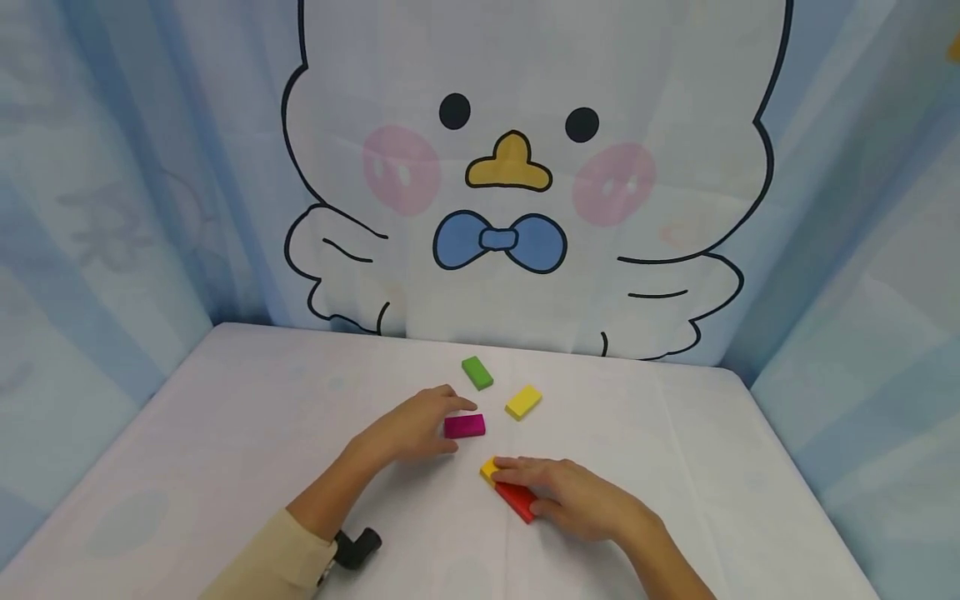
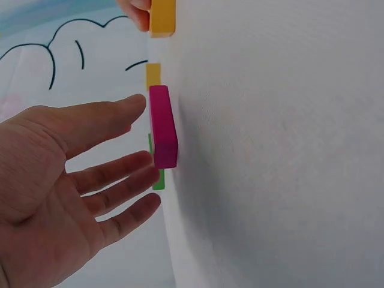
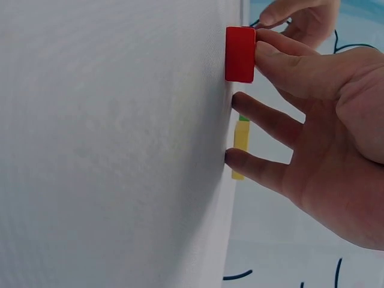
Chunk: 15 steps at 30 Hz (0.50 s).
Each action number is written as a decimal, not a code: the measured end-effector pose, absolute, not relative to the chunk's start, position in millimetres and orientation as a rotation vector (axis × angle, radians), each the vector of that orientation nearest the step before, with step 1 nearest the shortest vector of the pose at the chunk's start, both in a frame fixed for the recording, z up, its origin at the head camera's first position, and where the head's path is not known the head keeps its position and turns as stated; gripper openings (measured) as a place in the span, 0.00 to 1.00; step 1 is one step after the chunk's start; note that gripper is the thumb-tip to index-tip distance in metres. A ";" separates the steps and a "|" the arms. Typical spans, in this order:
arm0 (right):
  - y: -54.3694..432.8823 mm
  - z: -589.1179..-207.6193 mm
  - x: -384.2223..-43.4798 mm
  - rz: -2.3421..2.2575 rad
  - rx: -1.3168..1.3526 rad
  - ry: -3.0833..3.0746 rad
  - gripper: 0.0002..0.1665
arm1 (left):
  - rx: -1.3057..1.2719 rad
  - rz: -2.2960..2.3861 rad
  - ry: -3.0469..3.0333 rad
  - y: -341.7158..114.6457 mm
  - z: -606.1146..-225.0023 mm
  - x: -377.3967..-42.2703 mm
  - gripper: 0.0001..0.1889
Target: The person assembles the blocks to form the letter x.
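Observation:
My left hand [image 1: 420, 427] is spread around a magenta block [image 1: 465, 426], thumb on the near side and fingers on the far side. In the left wrist view the fingers are straight and parted beside that block. My right hand [image 1: 581, 496] lies over a red block [image 1: 517, 500] and an orange block [image 1: 488, 472], which sit end to end on the table. Its extended index finger reaches across to the orange one, while the thumb touches the red block's top in the right wrist view. The other fingertips [image 3: 240, 99] come down to the tabletop.
Beyond the hands lie a green block [image 1: 477, 372] and a yellow block [image 1: 523, 402]. A black device [image 1: 356, 548] is fixed at the left wrist, by the beige sleeve [image 1: 266, 558]. The white table [image 1: 225, 400] ends at a printed curtain [image 1: 517, 300] behind.

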State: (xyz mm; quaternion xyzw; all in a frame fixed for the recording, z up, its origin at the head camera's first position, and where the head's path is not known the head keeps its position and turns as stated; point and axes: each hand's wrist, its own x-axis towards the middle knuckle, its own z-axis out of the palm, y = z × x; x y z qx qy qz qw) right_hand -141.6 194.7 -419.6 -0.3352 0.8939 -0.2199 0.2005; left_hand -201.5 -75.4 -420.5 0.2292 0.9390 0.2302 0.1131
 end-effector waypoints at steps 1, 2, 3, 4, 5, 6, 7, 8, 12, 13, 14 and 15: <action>194.8 -419.9 -141.5 -0.614 -0.937 2.499 0.33 | 0.674 0.673 2.745 -74.0 -420.2 -203.3 0.33; 194.9 -420.0 -141.3 -0.617 -0.936 2.499 0.34 | 0.675 0.672 2.737 -72.9 -420.4 -205.1 0.33; 195.0 -420.2 -141.1 -0.616 -0.931 2.499 0.34 | 0.678 0.675 2.728 -72.1 -420.6 -206.9 0.34; 195.1 -420.5 -141.0 -0.618 -0.928 2.497 0.34 | 0.674 0.682 2.718 -71.5 -421.2 -208.6 0.34; 195.1 -420.7 -140.9 -0.618 -0.922 2.496 0.34 | 0.670 0.682 2.709 -71.0 -422.1 -210.2 0.34; 195.1 -420.6 -140.6 -0.618 -0.924 2.496 0.34 | 0.671 0.683 2.702 -70.7 -423.0 -211.8 0.34; 195.0 -420.8 -140.5 -0.620 -0.925 2.496 0.34 | 0.672 0.681 2.694 -70.5 -424.1 -213.3 0.34; 195.0 -420.8 -140.4 -0.623 -0.928 2.496 0.34 | 0.677 0.682 2.685 -70.4 -425.0 -214.8 0.34; 194.7 -420.3 -140.4 -0.623 -0.941 2.501 0.34 | 0.719 0.677 2.658 -69.9 -427.6 -219.3 0.35; 194.8 -420.2 -140.5 -0.622 -0.939 2.501 0.34 | 0.731 0.677 2.652 -69.6 -428.0 -220.2 0.35; 194.9 -420.0 -140.6 -0.620 -0.943 2.503 0.34 | 0.743 0.675 2.648 -69.3 -428.2 -221.0 0.35; 195.1 -419.9 -140.7 -0.622 -0.946 2.504 0.34 | 0.752 0.673 2.646 -68.9 -428.4 -221.7 0.35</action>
